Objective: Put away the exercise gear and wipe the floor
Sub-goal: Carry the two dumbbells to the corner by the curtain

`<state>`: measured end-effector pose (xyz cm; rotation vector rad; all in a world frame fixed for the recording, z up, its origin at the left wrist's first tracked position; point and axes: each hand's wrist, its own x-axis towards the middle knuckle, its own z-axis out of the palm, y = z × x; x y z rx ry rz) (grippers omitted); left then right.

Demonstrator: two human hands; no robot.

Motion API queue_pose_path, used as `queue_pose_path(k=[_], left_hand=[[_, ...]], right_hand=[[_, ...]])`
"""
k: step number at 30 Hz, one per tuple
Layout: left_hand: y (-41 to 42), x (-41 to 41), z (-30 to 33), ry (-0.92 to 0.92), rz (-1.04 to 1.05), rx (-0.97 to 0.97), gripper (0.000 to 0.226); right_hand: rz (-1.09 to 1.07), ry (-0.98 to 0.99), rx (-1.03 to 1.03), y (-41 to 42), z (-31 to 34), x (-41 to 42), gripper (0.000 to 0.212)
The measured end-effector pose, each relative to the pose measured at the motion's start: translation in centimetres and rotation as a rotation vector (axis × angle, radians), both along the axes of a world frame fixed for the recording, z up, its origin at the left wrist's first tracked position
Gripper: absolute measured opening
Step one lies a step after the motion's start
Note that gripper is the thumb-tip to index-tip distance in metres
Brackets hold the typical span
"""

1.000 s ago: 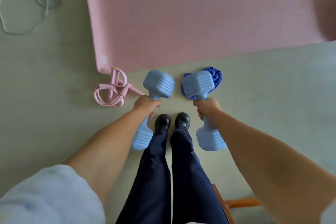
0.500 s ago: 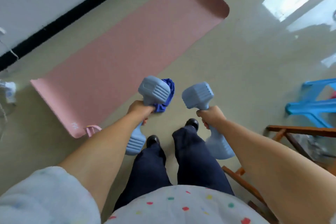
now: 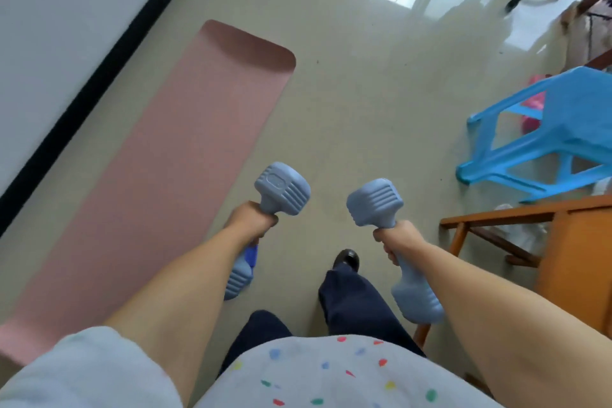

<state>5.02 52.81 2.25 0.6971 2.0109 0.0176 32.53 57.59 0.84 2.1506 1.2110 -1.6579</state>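
Pale glossy floor (image 3: 347,109) with pink mat (image 3: 159,182) unrolled beside the wall: left hand (image 3: 250,220) and right hand (image 3: 399,238) each clench a blue dumbbell (image 3: 281,189) (image 3: 376,202) by its handle, best carried level, clear of the blue stool (image 3: 546,132).

The left hand (image 3: 252,220) hides the middle of its dumbbell (image 3: 283,187). A blue cloth (image 3: 252,255) peeks out behind that arm. The pink mat (image 3: 159,159) is cut off at the bottom left edge.
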Motion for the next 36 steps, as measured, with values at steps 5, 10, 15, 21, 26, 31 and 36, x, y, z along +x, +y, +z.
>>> queue_pose_path(k=[5,10,15,21,26,31,36], left_hand=[[11.1,-0.4,0.9,0.008,0.019,0.043,0.008],[23.7,-2.6,1.1,0.042,0.043,0.106,0.009],[38.9,-4.9,0.0,0.017,-0.004,0.126,0.006],[56.4,-5.3,2.1,-0.043,-0.156,0.090,0.006],[70.3,-3.9,1.8,-0.077,-0.212,0.080,0.010],[83.8,-3.2,0.8,-0.069,-0.249,0.076,0.007],[96.6,-2.8,2.0,-0.057,-0.166,0.062,0.005]], right_hand=[[0.030,-0.019,0.030,12.6,0.6,2.7,0.008],[0.033,-0.003,0.084,25.9,0.6,1.1,0.007],[-0.050,0.032,0.109,38.6,1.1,-1.7,0.010],[-0.111,0.022,0.105,52.8,3.9,-3.2,0.009],[-0.168,0.026,0.112,65.6,3.3,-1.8,0.010],[-0.150,0.007,0.094,80.7,2.2,0.5,0.008],[-0.062,-0.030,0.089,96.2,3.4,1.8,0.010]])
